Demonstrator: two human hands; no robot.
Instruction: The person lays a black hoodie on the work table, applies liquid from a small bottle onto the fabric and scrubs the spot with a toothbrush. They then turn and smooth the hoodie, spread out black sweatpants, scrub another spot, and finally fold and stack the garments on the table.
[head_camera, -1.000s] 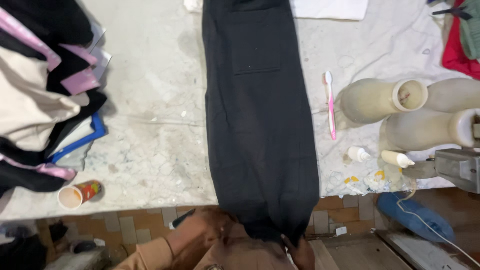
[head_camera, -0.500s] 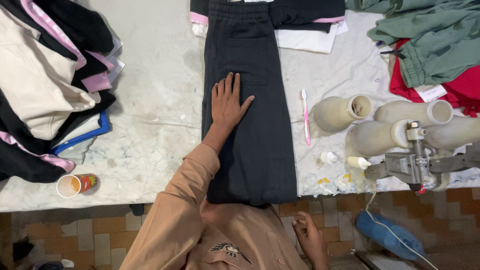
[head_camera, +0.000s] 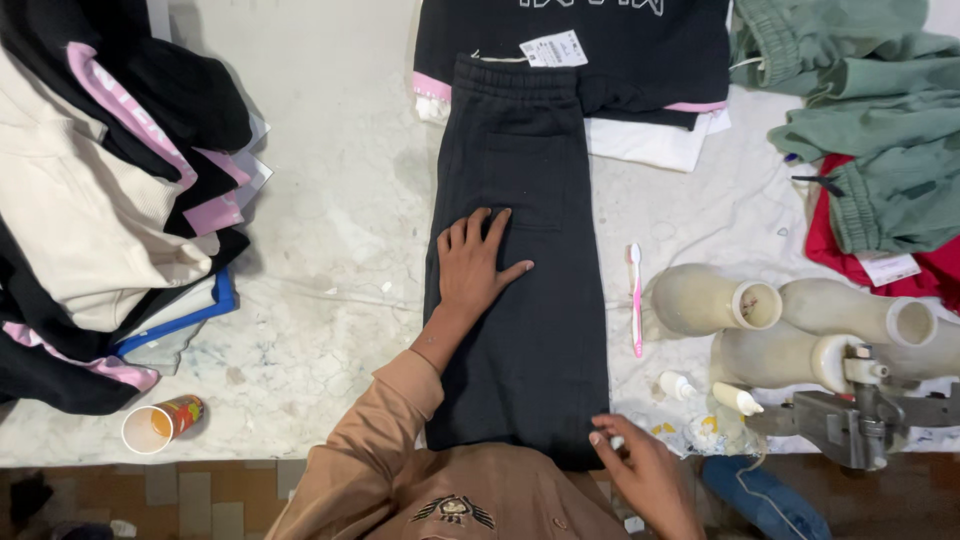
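1. Right hand (head_camera: 640, 470): at the near edge of the table, at the lower right corner of the folded black fleece trousers (head_camera: 520, 280). The fingers are drawn together at the hem; whether they pinch the cloth cannot be told.
2. Left hand (head_camera: 475, 265): laid flat on the trousers, palm down, fingers spread apart, pressing on the left half of the cloth just below the back pocket. The tan sleeve runs back from it toward the near edge.
3. Black trousers: lying flat and lengthwise on the white marble-patterned table (head_camera: 330, 250), folded leg over leg, hem at the near edge, elastic waistband at the far end.
4. Near left: a paper cup with an orange wrapper (head_camera: 160, 425) lies on its side close to the table's near edge.
5. Near right: a grey metal clamp-like device (head_camera: 860, 420) sits at the table edge, with small white squeeze bottles (head_camera: 735, 398) just beside it.
6. Right of the trousers: a pink-and-white toothbrush (head_camera: 635, 300) lies parallel to the cloth, near it but apart. Beyond it lie three beige cone-shaped thread spools (head_camera: 800, 320) on their sides.
7. Left: a stack of folded black, cream and pink garments (head_camera: 100, 200).
8. Far: the waistband overlaps a folded black garment with pink trim (head_camera: 640, 50), which carries a white paper tag (head_camera: 553, 48).
9. Far right: green fleece garments (head_camera: 860, 110) lie over a red garment (head_camera: 830, 240).
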